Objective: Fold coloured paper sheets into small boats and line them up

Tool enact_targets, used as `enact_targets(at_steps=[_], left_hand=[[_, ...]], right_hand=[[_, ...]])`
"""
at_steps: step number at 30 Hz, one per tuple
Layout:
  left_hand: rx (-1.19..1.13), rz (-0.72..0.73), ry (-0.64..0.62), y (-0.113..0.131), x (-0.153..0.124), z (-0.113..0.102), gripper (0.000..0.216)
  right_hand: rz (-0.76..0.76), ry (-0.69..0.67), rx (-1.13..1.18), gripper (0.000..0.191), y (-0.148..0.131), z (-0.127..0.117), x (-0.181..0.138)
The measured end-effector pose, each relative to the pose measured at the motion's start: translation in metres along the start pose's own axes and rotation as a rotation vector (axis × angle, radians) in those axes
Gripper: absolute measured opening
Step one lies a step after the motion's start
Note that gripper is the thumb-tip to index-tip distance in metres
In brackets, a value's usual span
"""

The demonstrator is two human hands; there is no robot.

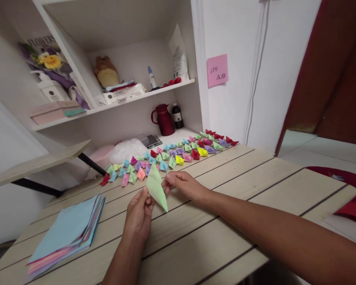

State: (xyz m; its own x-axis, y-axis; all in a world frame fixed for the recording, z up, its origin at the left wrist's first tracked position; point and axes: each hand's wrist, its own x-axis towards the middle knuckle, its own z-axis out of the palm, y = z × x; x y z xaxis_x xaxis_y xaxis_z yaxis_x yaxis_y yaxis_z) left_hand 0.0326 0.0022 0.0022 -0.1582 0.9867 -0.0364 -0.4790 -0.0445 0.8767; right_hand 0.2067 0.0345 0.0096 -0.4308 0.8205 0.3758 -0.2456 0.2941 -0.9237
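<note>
A light green folded paper (156, 189) with pointed ends is held up over the table. My left hand (140, 209) pinches its lower left edge between thumb and fingers. At the paper's right edge is my right hand (185, 186), its fingers closed and partly hidden behind the sheet. Beyond both hands stand rows of small folded paper boats (179, 159) in many colours. To the left lies a stack of coloured paper sheets (67, 223), light blue on top.
The slatted wooden table (225, 190) has a raised wooden shelf (38, 164) at left. Behind the boats are a clear plastic bag (127, 150), a dark red jug (165, 120) and a dark bottle (177, 116). A pink note (217, 70) hangs on the wall.
</note>
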Motion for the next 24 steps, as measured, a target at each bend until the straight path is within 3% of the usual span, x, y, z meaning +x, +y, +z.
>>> enact_targets(at_steps=[7,14,24], left_hand=[[-0.011,-0.009,-0.019,0.0028,-0.0019,0.0035,0.034],[0.054,-0.008,-0.055,0.0002,-0.0029,0.0061,0.031],[0.084,0.007,-0.074,-0.0014,-0.003,0.0058,0.032]], right_hand=[[-0.023,0.087,0.06,0.042,-0.004,-0.0008,0.0024],[-0.058,0.055,0.143,0.037,-0.0027,0.001,0.0021],[0.016,0.053,0.239,0.031,-0.0029,0.0019,0.0038]])
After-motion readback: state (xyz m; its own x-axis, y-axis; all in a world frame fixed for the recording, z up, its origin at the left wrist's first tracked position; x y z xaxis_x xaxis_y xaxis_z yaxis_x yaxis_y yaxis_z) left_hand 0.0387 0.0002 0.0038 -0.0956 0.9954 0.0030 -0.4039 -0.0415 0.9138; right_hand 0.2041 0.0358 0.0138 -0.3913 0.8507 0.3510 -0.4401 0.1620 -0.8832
